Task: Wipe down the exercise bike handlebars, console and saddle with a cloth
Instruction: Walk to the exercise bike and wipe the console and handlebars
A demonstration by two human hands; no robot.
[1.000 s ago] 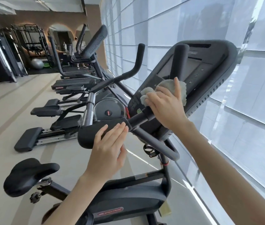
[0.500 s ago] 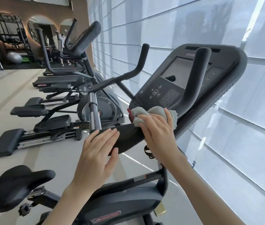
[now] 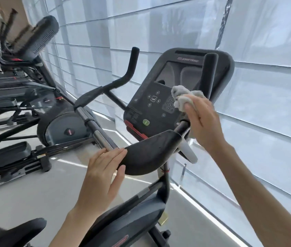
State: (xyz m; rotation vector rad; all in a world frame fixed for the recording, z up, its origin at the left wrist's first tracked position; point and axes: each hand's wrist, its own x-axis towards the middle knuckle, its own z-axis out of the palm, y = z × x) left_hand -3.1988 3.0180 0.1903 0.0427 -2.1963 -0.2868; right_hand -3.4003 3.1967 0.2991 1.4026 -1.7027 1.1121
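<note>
The right grip (image 3: 204, 125) holds the bunched grey cloth (image 3: 182, 97) against the console (image 3: 151, 104) keypad's right edge. The left grip (image 3: 101, 175) lies flat, fingers straight, on the handlebar pad (image 3: 150, 154) at its left edge.

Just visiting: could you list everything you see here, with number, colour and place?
Console: one, black, centre right.
Handlebars: one set, black, around the console.
Saddle: one, black, bottom left corner.
Cloth: one, grey, against the console, lower right.
Button: one, green, low on the console.
Other machines: several, black, along the left.
Blinds: several, white, covering the window wall.
Floor: one, pale grey, underneath.
Left hand: one, fingers straight, touching the handlebars.
Right hand: one, holding the cloth to the console.
</note>
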